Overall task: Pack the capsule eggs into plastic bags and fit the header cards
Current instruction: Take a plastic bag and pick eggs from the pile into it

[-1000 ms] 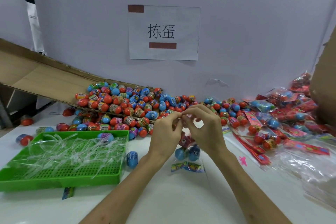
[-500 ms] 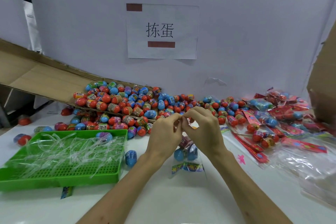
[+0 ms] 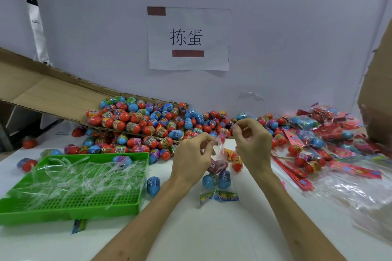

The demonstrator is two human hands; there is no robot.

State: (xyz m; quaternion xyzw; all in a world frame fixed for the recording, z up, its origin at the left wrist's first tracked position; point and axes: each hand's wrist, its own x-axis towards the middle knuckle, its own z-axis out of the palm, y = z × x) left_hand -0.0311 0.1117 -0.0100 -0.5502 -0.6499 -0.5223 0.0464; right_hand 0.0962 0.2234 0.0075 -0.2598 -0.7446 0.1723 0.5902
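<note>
A clear plastic bag [image 3: 216, 176] hangs over the white table, holding blue and purple capsule eggs, with a colourful printed strip [image 3: 219, 195] at its bottom. My left hand [image 3: 192, 158] pinches the bag's open top edge. My right hand [image 3: 253, 144] is raised just to the right, apart from the left, fingertips pinched on a thin clear strip that is barely visible. Two orange eggs [image 3: 234, 159] lie behind the bag. The big pile of loose eggs [image 3: 137, 122] spills from a cardboard flap behind. Red header cards [image 3: 290, 172] lie to the right.
A green perforated tray [image 3: 70, 207] full of clear strips sits front left, a loose blue egg [image 3: 153, 184] beside it. Packed bags [image 3: 314, 129] heap at the right, clear empty bags [image 3: 360, 199] front right. A cardboard box [image 3: 377, 101] stands at the right edge.
My hands, pinched together at the bag's top before, have separated. The right hand has drawn up and to the right while the left keeps the bag's top.
</note>
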